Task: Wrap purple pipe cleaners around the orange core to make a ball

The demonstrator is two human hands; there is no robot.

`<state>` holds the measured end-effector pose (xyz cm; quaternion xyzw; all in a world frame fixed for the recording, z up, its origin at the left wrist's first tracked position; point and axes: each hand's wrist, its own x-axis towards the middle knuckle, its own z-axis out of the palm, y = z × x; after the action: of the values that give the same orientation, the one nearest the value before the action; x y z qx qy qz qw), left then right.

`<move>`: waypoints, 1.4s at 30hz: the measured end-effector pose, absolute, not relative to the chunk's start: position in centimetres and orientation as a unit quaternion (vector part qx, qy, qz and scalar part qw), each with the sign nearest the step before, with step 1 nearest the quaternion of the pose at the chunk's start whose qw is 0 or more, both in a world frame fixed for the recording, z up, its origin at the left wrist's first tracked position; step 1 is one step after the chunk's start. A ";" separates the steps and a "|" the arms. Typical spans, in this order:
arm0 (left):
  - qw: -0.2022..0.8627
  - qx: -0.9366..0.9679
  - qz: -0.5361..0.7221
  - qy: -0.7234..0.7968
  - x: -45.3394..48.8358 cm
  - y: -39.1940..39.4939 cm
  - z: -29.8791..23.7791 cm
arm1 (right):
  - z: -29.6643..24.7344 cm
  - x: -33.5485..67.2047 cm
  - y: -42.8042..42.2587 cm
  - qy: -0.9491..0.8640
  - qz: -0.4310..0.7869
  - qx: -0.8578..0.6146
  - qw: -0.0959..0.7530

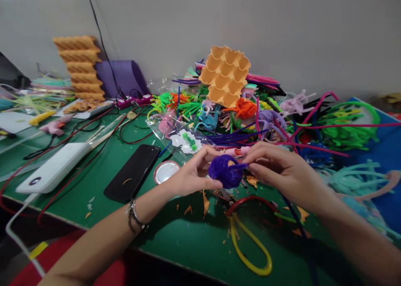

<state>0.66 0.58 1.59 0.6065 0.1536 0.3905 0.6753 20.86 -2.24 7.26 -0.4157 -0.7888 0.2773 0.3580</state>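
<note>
In the head view, my left hand grips a ball wound from dark purple pipe cleaner, thumb below it and fingers behind. A spot of orange shows through near the top of the ball. My right hand is closed at the ball's right side, with thumb and fingertips pinching a purple pipe cleaner strand that leads off the winding. A longer dark strand hangs below my right hand. Directly beneath, scissors with red and yellow handle loops lie on the green table, their blades partly hidden by the ball.
Colourful pipe cleaner bundles heap at the back, under an orange egg-carton piece. Left lie a black phone, a white power bank, cables and a pink glue gun. A blue tray stands right; orange scraps litter the table.
</note>
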 end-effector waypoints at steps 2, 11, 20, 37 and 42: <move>0.689 0.584 0.397 0.162 0.8 0.5 1.6 | 6.9 20.6 -2.3 -0.779 0.289 -0.423 0.362; 0.747 0.459 0.460 0.141 1.6 0.0 1.0 | 5.3 19.3 -3.4 -0.825 0.110 -0.407 0.376; 0.776 0.426 0.447 0.130 2.7 -1.0 1.0 | 4.3 18.3 -3.6 -0.820 0.093 -0.416 0.383; 0.377 0.799 0.405 0.235 1.0 -0.8 2.4 | 3.0 19.0 -3.7 -0.856 -0.026 -0.416 0.305; 0.296 0.833 0.414 0.217 0.7 -0.2 2.5 | 3.3 19.2 -3.5 -0.869 -0.051 -0.398 0.289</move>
<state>0.73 -0.25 2.49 0.8332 0.2166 0.4136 0.2962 19.15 -3.54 3.34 -0.3978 -0.8693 -0.0510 0.2887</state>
